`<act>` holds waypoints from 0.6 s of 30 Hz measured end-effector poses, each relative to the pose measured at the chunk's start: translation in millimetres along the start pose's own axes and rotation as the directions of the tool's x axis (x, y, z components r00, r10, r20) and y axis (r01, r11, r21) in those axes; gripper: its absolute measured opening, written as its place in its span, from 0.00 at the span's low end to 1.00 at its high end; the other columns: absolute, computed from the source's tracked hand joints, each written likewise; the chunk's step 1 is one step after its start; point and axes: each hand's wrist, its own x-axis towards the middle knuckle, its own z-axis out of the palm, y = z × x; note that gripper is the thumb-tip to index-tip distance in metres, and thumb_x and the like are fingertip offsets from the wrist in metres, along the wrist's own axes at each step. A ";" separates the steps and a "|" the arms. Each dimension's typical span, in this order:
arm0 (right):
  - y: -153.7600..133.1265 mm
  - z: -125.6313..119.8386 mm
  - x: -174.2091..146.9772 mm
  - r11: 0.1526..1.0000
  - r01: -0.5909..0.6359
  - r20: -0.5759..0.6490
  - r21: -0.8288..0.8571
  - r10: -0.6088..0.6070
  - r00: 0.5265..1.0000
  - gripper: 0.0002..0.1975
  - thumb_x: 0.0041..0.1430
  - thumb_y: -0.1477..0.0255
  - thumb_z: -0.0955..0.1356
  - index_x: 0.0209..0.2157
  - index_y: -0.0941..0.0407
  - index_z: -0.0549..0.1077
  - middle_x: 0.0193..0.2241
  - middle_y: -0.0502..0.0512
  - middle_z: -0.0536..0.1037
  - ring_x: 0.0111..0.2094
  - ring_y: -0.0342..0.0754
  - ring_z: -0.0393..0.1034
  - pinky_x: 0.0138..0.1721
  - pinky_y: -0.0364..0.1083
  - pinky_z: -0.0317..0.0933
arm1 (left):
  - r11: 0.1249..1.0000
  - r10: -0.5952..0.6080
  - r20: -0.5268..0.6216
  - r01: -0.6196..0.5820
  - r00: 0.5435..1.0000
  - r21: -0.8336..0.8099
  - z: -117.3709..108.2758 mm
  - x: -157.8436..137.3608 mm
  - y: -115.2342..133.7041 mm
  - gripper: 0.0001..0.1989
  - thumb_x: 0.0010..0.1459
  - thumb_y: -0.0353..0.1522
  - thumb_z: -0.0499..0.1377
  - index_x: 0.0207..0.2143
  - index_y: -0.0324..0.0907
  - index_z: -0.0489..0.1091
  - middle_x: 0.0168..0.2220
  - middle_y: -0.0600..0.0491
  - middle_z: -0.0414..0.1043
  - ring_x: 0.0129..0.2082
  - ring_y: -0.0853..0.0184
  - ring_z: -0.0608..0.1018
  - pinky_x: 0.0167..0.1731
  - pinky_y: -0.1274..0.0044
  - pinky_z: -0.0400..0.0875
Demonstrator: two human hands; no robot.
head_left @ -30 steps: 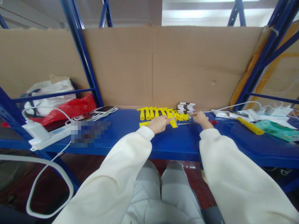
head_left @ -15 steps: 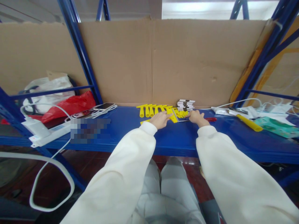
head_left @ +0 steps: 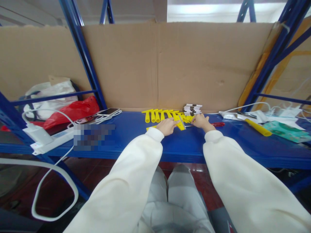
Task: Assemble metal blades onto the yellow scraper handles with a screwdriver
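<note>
My left hand [head_left: 167,126] is closed on a yellow scraper [head_left: 180,125], which lies tilted with a grey metal strip along its head. My right hand [head_left: 201,122] reaches to a pile of small yellow pieces [head_left: 186,118], fingers bent together at its right edge. Whatever they pinch is too small to make out. Behind the pile stands a stack of small white boxes [head_left: 192,109] with dark marks. A row of yellow T-shaped scrapers [head_left: 155,116] lines the back, left of the pile. Beneath my right hand lies a red-handled tool [head_left: 218,124] with a thin shaft.
A cardboard panel [head_left: 194,64] closes the back of the blue shelf [head_left: 131,136]. At left are a white power strip [head_left: 55,139], cables, a phone [head_left: 109,112] and a red bag [head_left: 73,111]. A yellow handle [head_left: 258,127] and a green packet [head_left: 286,132] lie at right.
My right hand has drawn slightly left and its fingers have come closer together at the yellow pieces. My left hand keeps its hold on the scraper, almost unmoved.
</note>
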 end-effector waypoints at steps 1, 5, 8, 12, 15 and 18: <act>0.3 1.7 1.7 0.999 -0.026 -0.002 0.021 0.026 1.000 0.09 0.58 0.73 0.69 0.37 0.54 0.84 0.48 0.65 0.80 0.59 0.65 0.65 0.58 0.63 0.60 | 1.000 0.000 -0.002 0.000 1.000 0.000 0.1 -0.1 0.1 0.22 0.70 0.31 0.52 0.63 0.46 0.71 0.50 0.42 0.75 0.50 0.56 0.80 0.48 0.69 0.75; 3.6 7.9 11.5 0.988 -0.137 0.027 0.069 0.136 0.990 0.08 0.54 0.69 0.73 0.36 0.55 0.83 0.46 0.65 0.79 0.57 0.63 0.68 0.56 0.58 0.63 | 1.000 0.013 -0.010 -0.013 1.000 0.001 1.2 0.2 -0.1 0.22 0.69 0.31 0.52 0.63 0.47 0.71 0.49 0.42 0.75 0.49 0.56 0.80 0.47 0.70 0.75; 5.3 10.3 17.9 0.982 -0.181 0.030 0.062 0.179 0.983 0.13 0.50 0.66 0.76 0.38 0.56 0.81 0.47 0.67 0.78 0.57 0.64 0.69 0.54 0.60 0.64 | 1.000 0.021 -0.011 -0.021 1.000 -0.002 2.0 0.5 -0.4 0.22 0.69 0.30 0.52 0.63 0.47 0.72 0.48 0.42 0.75 0.49 0.56 0.80 0.46 0.70 0.75; 3.4 10.2 19.2 0.982 -0.183 0.014 0.054 0.182 0.983 0.15 0.50 0.68 0.76 0.41 0.57 0.80 0.49 0.70 0.78 0.58 0.65 0.68 0.55 0.62 0.64 | 1.000 0.028 -0.019 -0.028 0.999 -0.007 2.5 0.6 -0.3 0.22 0.69 0.30 0.53 0.62 0.47 0.72 0.48 0.42 0.76 0.48 0.56 0.81 0.46 0.70 0.76; 0.8 9.2 15.2 0.980 -0.180 0.036 0.080 0.177 0.984 0.12 0.51 0.71 0.74 0.40 0.57 0.81 0.49 0.69 0.78 0.59 0.65 0.68 0.58 0.62 0.62 | 1.000 0.029 -0.014 -0.029 0.999 -0.005 2.3 0.5 -0.3 0.22 0.69 0.30 0.53 0.62 0.46 0.72 0.48 0.42 0.76 0.49 0.56 0.81 0.46 0.70 0.76; -0.9 7.9 11.1 0.976 -0.164 0.005 0.144 0.165 0.986 0.07 0.52 0.75 0.72 0.35 0.57 0.81 0.48 0.67 0.79 0.60 0.66 0.66 0.60 0.64 0.58 | 1.000 0.022 0.001 -0.022 1.000 -0.005 2.6 1.0 -0.9 0.22 0.69 0.30 0.52 0.63 0.46 0.71 0.49 0.42 0.76 0.50 0.56 0.80 0.47 0.69 0.75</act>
